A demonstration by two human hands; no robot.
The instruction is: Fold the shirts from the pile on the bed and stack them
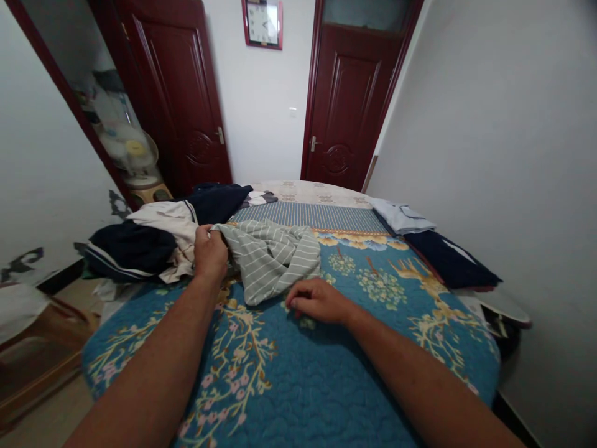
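Gripping the striped shirt (pixel 270 258) in our fisted left hand (pixel 209 254), we rest our right hand (pixel 317 300), fingers curled and empty, beside it on the bed (pixel 326 373).

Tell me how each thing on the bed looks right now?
Grey striped cotton shirt: crumpled, one edge pinched by the left hand.
Right hand: resting on the blue floral quilt, fingers curled, holding nothing.
Pale folded shirt: folded flat.
Dark red wooden door: closed.
Navy and white clothes pile: heaped, unfolded.
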